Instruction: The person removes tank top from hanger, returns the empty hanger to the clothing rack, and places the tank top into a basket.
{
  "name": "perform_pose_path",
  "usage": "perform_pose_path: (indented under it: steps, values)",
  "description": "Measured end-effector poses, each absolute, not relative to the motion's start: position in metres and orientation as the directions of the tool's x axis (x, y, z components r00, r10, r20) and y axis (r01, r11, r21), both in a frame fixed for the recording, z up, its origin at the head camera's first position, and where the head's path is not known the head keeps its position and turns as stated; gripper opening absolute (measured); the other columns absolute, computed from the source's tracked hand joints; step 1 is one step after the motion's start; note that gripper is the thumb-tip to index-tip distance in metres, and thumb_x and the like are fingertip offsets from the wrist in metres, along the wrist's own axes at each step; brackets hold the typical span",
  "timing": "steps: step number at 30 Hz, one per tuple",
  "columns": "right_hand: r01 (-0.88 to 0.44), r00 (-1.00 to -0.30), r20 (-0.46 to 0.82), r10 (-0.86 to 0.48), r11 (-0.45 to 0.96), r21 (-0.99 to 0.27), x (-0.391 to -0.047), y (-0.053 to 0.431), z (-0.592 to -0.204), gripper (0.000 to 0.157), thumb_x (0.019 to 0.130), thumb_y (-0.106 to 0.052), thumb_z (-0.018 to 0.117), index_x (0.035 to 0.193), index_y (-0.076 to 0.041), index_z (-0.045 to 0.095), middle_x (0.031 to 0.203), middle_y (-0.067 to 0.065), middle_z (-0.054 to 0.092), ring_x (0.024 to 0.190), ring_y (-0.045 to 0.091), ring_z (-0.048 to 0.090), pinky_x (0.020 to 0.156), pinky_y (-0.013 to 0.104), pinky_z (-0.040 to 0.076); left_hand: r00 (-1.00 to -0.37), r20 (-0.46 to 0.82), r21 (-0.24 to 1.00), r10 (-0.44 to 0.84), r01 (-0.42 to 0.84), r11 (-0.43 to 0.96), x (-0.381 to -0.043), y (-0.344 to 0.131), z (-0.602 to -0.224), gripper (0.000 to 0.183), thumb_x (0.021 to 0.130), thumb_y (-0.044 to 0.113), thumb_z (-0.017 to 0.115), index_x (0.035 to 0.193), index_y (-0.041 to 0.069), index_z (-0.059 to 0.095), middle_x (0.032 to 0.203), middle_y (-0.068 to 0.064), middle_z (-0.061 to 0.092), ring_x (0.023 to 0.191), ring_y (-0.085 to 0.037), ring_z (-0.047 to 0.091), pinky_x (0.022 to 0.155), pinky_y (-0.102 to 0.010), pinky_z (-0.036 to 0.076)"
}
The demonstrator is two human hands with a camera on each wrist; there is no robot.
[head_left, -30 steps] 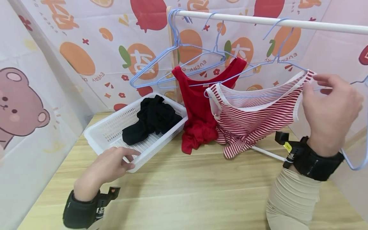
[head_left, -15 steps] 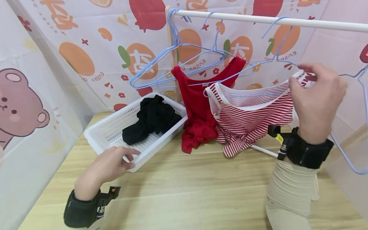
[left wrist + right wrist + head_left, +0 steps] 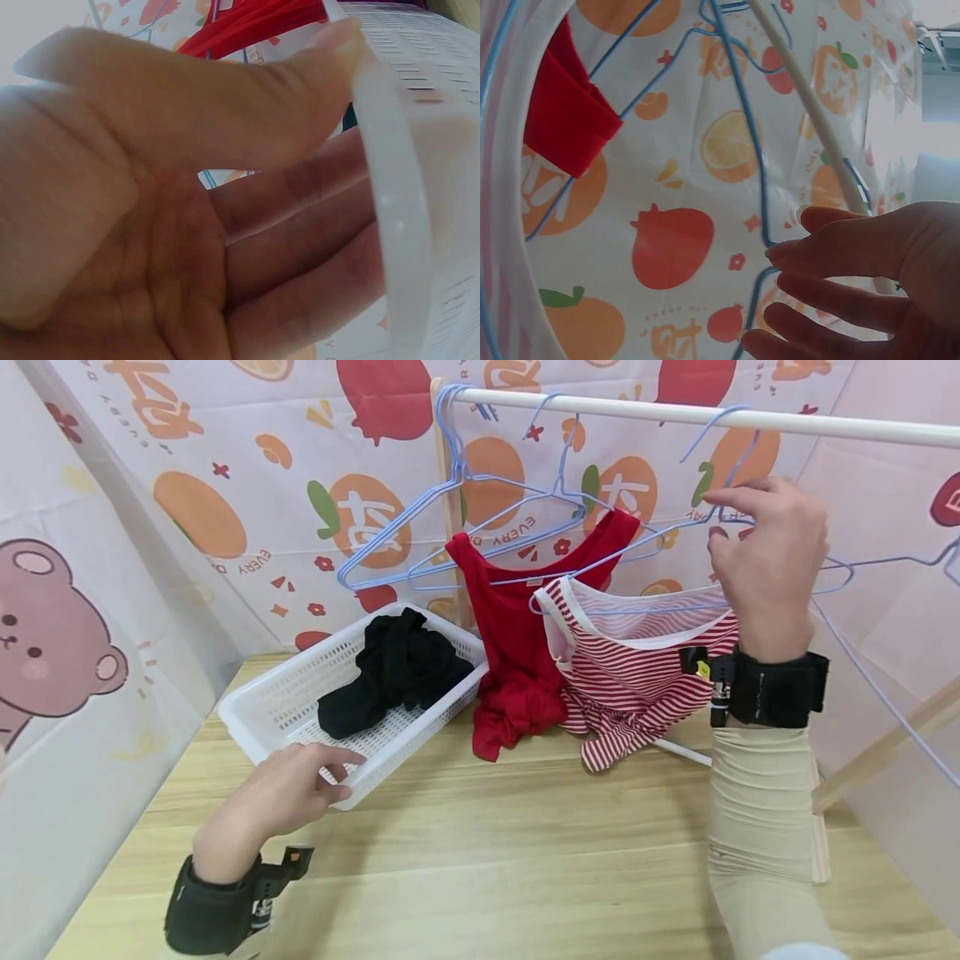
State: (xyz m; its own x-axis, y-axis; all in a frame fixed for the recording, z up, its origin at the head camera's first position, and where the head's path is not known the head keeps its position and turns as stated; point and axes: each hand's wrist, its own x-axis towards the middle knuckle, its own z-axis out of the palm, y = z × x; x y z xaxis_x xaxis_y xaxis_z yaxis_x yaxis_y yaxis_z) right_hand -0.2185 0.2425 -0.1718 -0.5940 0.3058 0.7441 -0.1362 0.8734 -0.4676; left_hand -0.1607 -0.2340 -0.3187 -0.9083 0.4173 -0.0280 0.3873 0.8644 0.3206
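Note:
My left hand [image 3: 296, 785] grips the near rim of a white plastic basket [image 3: 405, 753]; the left wrist view has the thumb and fingers on either side of the rim [image 3: 401, 202]. Inside lies a crumpled black garment [image 3: 405, 660]. My right hand [image 3: 772, 547] is raised at the neck of a blue wire hanger [image 3: 652, 532], thumb and fingers apart, fingertips right at the wire [image 3: 761, 180]. On that hanger hangs a red-and-white striped tank top [image 3: 637, 668], its right shoulder hidden behind my hand. A red tank top [image 3: 517, 635] hangs on another hanger behind it.
A white rail [image 3: 660, 412] crosses the top, with several bare blue hangers [image 3: 405, 522] at its left end. Another hanger [image 3: 892, 693] hangs at the far right. The wooden table [image 3: 480, 860] lies below; a printed cloth [image 3: 277, 510] covers the back.
My right hand has moved left and up, from the striped tank top's right shoulder to the hanger's neck. My left hand has stayed on the basket rim.

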Motion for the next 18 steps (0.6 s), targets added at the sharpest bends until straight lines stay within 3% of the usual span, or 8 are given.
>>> perform_pose_path:
  steps: [5,9,14,18]
  values:
    - [-0.125,-0.637,0.729,0.251,0.9,-0.419,-0.23,0.243,-0.175,0.031,0.098,-0.01,0.064,0.127,-0.015,0.074,0.127,0.02,0.071,0.12,0.036,0.062,0.1,0.054,0.048,-0.91,-0.044,0.324,0.412,0.377,0.868,-0.162,-0.235,-0.318,0.035,0.083,0.004,0.08,0.117,0.009,0.077,0.09,0.001,0.075,0.073,-0.014,0.063,0.064,-0.03,0.046]
    - [-0.167,-0.615,0.758,0.22,0.902,-0.398,-0.235,0.244,-0.177,0.025,0.098,-0.006,0.062,0.118,-0.006,0.077,0.118,0.025,0.073,0.113,0.039,0.064,0.098,0.053,0.049,-0.913,-0.059,0.329,0.403,0.364,0.871,-0.162,-0.235,-0.318,0.035,0.084,0.004,0.08,0.118,0.009,0.076,0.09,0.001,0.075,0.074,-0.015,0.062,0.064,-0.03,0.046]
    - [-0.218,-0.567,0.801,0.19,0.904,-0.369,-0.239,0.246,-0.175,0.021,0.096,-0.005,0.063,0.106,-0.002,0.081,0.102,0.027,0.076,0.1,0.042,0.068,0.097,0.05,0.042,-0.917,-0.073,0.33,0.393,0.349,0.877,-0.162,-0.234,-0.317,0.036,0.084,0.005,0.081,0.119,0.009,0.076,0.091,0.0,0.075,0.075,-0.016,0.062,0.064,-0.031,0.045]
    - [-0.231,-0.563,0.806,0.182,0.902,-0.365,-0.242,0.248,-0.17,0.02,0.096,-0.008,0.065,0.106,-0.001,0.081,0.097,0.027,0.077,0.094,0.041,0.069,0.101,0.049,0.039,-0.917,-0.072,0.33,0.393,0.35,0.877,-0.162,-0.234,-0.318,0.035,0.084,0.005,0.081,0.119,0.009,0.076,0.091,0.0,0.075,0.075,-0.016,0.062,0.064,-0.031,0.045]
